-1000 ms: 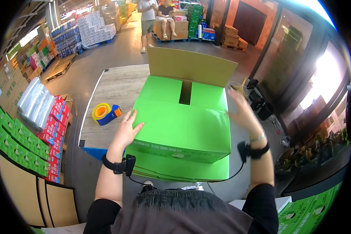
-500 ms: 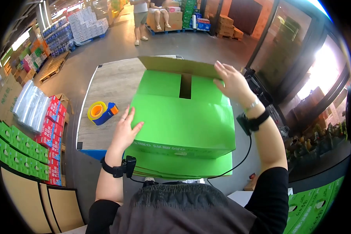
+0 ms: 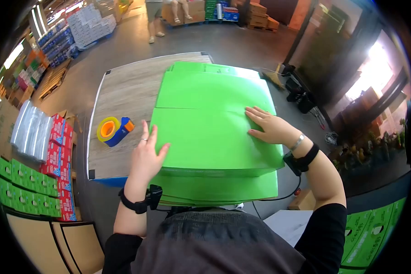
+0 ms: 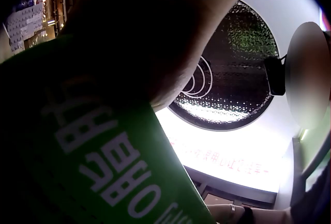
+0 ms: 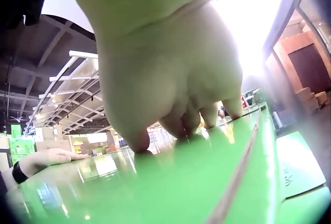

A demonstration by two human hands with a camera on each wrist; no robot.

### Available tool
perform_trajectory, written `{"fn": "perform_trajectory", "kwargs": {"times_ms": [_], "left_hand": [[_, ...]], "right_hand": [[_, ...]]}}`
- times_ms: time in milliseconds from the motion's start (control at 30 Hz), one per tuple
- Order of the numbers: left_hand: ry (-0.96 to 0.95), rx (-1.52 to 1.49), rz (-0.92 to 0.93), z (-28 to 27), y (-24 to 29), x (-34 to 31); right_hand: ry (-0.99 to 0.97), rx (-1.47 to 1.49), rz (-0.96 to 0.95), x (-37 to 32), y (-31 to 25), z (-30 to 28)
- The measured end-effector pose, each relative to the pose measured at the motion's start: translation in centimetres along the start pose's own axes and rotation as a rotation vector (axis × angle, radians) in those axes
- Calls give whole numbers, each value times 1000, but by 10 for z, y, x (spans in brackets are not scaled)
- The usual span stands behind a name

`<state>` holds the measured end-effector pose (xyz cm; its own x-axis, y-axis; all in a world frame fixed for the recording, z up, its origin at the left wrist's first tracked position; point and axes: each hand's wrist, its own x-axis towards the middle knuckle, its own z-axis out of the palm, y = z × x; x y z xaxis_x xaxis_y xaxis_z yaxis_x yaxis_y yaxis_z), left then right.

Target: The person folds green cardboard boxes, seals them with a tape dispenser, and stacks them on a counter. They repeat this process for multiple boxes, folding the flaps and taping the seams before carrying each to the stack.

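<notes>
A green cardboard carton (image 3: 205, 137) stands on the table in front of me, its top flap lying folded down over it. My right hand (image 3: 275, 128) presses on the right part of the top with fingers extended. In the right wrist view, the fingertips of this hand (image 5: 170, 74) meet the glossy surface. My left hand (image 3: 146, 157) rests at the carton's left edge, fingers spread and fairly straight. The left wrist view shows the carton's side with white lettering (image 4: 114, 167), mostly in shadow. A tape dispenser (image 3: 118, 134) with a yellow-and-orange roll lies left of the carton.
Flat green cardboard (image 3: 214, 188) sticks out below the carton's near side. The wood-grain table (image 3: 123, 86) extends left and back. Red and green boxes (image 3: 55, 146) are stacked at left, more green boxes (image 3: 372, 233) at right. A person (image 3: 154, 23) stands beyond the table.
The raised far flap has been folded down toward me, covering the slot between the smaller flaps. My right hand moved from beside the carton to the flap, then down onto the top. My left hand stayed at the left edge.
</notes>
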<state>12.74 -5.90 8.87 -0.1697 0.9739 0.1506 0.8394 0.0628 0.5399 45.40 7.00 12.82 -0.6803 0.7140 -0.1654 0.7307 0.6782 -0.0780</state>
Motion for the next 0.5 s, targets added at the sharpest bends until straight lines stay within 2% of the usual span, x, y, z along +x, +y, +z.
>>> {"fn": "perform_trajectory", "kwargs": {"times_ms": [100, 133, 233, 267, 300, 333, 433, 500], "left_hand": [[55, -33, 207, 3, -27, -2], [36, -523, 207, 11, -56, 5], [170, -1087, -153, -8, -113, 6], [231, -733, -238, -6, -155, 12], [277, -382, -320, -1, -199, 18], [364, -23, -280, 2, -222, 21], [319, 393, -137, 0, -246, 34], [215, 436, -168, -3, -254, 47]], "right_hand": [[-37, 21, -6, 3, 0, -7], [-39, 19, -7, 5, -2, -11], [-66, 34, -2, 9, -8, -23], [-158, 82, 53, 10, -13, -31], [-133, 58, 25, 12, -10, -27], [-107, 32, 2, 11, -3, -20], [-99, 55, 18, 13, -5, -24], [-113, 82, 38, 14, -5, -24]]}}
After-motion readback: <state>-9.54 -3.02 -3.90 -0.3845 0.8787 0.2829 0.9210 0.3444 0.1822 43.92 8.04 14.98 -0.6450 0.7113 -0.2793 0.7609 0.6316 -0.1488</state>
